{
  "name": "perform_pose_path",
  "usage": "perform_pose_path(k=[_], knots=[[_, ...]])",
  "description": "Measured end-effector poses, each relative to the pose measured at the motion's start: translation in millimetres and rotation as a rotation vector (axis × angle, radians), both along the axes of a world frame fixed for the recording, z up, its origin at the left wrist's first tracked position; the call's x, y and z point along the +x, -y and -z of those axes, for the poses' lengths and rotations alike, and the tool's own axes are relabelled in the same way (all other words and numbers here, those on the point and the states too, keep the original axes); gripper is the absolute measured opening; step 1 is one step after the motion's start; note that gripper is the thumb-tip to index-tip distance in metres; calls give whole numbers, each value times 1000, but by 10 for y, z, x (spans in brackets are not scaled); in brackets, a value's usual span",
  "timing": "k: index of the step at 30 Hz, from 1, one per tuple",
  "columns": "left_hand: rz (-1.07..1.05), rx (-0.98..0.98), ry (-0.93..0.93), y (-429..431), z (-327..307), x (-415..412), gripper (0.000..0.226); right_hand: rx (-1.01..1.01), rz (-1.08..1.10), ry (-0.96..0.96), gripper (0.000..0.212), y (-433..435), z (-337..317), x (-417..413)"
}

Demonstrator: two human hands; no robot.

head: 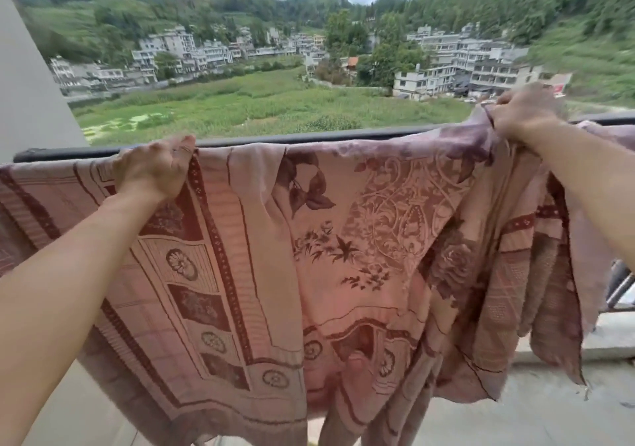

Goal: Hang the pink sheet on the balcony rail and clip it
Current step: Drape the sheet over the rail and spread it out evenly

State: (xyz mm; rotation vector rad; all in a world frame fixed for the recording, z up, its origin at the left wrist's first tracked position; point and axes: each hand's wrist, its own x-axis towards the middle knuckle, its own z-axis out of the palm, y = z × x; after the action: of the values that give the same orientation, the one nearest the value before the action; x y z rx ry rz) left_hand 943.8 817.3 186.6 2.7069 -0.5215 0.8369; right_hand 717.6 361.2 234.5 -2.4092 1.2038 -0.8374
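A pink sheet (343,246) with dark red floral and border patterns hangs draped over the black balcony rail (309,138), its lower part falling toward me in folds. My left hand (154,167) grips the sheet's top edge at the rail on the left. My right hand (525,112) holds a bunched fold of the sheet at the rail on the right, where the cloth is gathered and hangs in ragged points. No clip is in view.
A pale wall or pillar (31,85) stands at the left end of the rail. The concrete balcony floor (549,408) and a low ledge lie below on the right. Beyond the rail are a green field, white buildings and wooded hills.
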Motion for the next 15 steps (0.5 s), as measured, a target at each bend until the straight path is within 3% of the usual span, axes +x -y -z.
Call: perform_pose_path(k=[3,8,12,15], knots=[[-31,25,-56,14,-25,-40,63,-96,-66,79,44,-164,48,-124],[-90,19,-115,74,-45,-107,70,-214,-349,91,71,-629,216,-264],[-102,13,-139,45,-55,-44,76,-436,-593,-17,46,-1187,323,-144],[-63,-42,-180,-18,-51,-2,85,-352,-632,44,35,-1238,300,-62]])
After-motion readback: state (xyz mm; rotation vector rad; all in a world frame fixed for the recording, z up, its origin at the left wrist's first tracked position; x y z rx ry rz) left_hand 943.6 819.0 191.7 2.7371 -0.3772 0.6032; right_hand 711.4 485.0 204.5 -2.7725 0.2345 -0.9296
